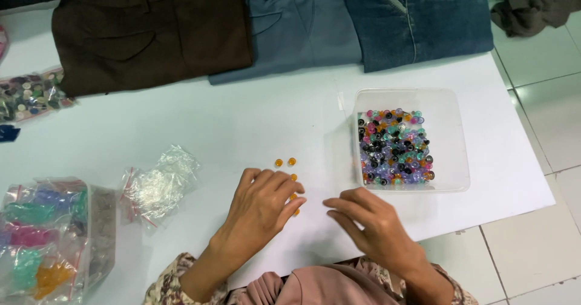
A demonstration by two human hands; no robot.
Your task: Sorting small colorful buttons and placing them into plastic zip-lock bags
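Observation:
My left hand (261, 207) rests palm down on the white table (230, 123), fingers spread over a few small orange beads (285, 161) lying loose on the surface. Some orange beads peek out at its fingertips. My right hand (369, 223) lies flat beside it, fingers pointing left, holding nothing that I can see. Just right of the hands stands a clear plastic tub (451, 138) with several mixed beads (394, 147) in black, purple, pink, teal and orange.
Crumpled empty clear zip bags (158, 186) lie left of my hands. A box of bagged coloured beads (51, 238) stands at the lower left. A bag of mixed buttons (30, 94) lies at the far left. Folded brown, grey-blue and denim trousers (290, 23) line the far edge.

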